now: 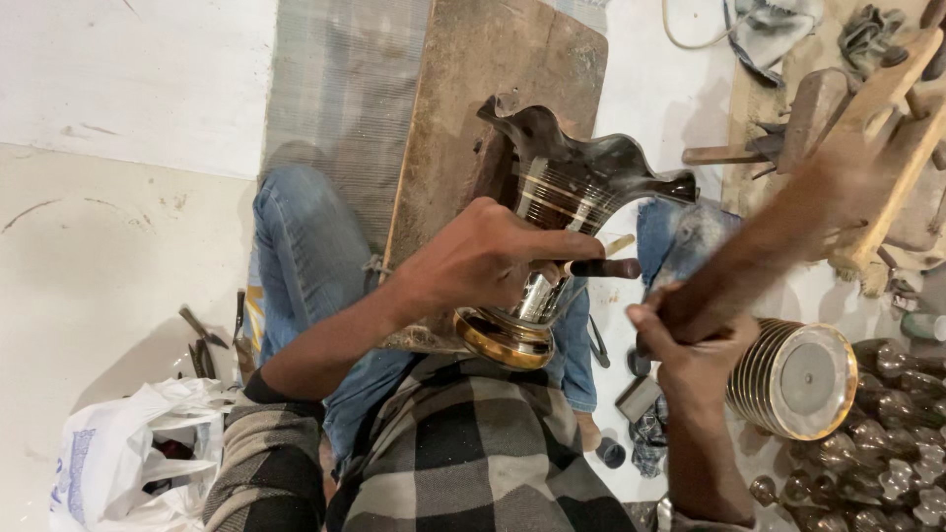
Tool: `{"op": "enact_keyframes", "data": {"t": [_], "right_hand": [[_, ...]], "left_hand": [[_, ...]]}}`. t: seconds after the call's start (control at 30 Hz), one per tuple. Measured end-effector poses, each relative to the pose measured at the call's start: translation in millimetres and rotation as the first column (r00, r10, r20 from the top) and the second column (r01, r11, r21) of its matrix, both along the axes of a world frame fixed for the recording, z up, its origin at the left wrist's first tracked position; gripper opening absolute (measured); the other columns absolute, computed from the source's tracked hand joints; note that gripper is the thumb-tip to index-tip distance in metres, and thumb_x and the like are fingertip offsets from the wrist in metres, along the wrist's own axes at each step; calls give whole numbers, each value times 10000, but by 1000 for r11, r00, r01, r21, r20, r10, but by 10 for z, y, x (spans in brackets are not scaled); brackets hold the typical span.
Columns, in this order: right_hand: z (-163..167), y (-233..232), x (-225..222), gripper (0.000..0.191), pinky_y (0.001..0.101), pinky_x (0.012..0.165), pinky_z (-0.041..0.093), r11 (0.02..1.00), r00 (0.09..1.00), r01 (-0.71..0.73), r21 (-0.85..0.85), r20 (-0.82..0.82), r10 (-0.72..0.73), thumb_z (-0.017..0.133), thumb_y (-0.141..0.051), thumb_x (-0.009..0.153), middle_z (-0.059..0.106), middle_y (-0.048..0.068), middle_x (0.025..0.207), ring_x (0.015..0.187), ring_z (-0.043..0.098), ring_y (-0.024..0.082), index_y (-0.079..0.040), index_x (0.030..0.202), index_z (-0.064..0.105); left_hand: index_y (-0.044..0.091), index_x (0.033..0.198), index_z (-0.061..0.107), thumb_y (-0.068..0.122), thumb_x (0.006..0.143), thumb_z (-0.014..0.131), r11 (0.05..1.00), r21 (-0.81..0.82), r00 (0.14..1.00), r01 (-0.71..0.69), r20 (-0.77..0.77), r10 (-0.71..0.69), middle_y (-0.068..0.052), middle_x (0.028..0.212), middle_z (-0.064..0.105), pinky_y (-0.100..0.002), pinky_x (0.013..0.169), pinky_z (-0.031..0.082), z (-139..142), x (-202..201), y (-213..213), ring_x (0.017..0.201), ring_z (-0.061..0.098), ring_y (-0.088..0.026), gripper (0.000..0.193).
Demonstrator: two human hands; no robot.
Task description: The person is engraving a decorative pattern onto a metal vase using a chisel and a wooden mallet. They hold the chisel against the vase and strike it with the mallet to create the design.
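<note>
A shiny metal vase (567, 187) with a wavy rim and a gold foot lies on its side across my lap, resting against a wooden board (463, 108). My left hand (483, 258) rests on the vase's neck and pinches a small dark chisel (603, 268) against it. My right hand (690, 340) grips the handle of a wooden mallet (788, 222), which is blurred with motion and raised up to the right of the chisel.
A ribbed metal pot (798, 379) lies at my right, beside a heap of small metal pieces (892, 433). Wooden tools (867, 118) clutter the upper right. A white plastic bag (128, 448) and several thin hand tools (202, 340) lie on the floor at left.
</note>
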State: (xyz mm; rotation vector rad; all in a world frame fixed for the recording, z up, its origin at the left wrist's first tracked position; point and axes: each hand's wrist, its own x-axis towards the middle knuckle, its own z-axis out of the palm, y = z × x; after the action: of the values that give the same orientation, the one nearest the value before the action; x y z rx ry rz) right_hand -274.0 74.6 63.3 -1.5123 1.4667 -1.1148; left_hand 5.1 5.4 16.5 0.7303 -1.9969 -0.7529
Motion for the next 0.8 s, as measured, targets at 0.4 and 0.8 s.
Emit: {"op": "enact_keyframes", "data": {"t": [0.4, 0.8], "right_hand": [[570, -190, -236, 211, 220, 754, 477, 999, 994, -35, 14, -104, 37, 777, 12, 880, 638, 19, 874, 808, 581, 76, -61, 944, 590], [378, -18, -489, 177, 248, 804, 513, 996, 971, 24, -81, -235, -42, 794, -69, 891, 651, 48, 877, 845, 623, 115, -26, 928, 626]], "left_hand": [[281, 1422, 591, -31, 810, 742, 997, -23, 997, 76, -29, -76, 26, 730, 724, -260, 527, 526, -89, -36, -86, 545, 625, -92, 703], [349, 1403, 582, -54, 741, 723, 994, -57, 996, 90, -5, -90, 51, 703, 669, -257, 520, 499, -94, -60, -118, 535, 570, -87, 787]]}}
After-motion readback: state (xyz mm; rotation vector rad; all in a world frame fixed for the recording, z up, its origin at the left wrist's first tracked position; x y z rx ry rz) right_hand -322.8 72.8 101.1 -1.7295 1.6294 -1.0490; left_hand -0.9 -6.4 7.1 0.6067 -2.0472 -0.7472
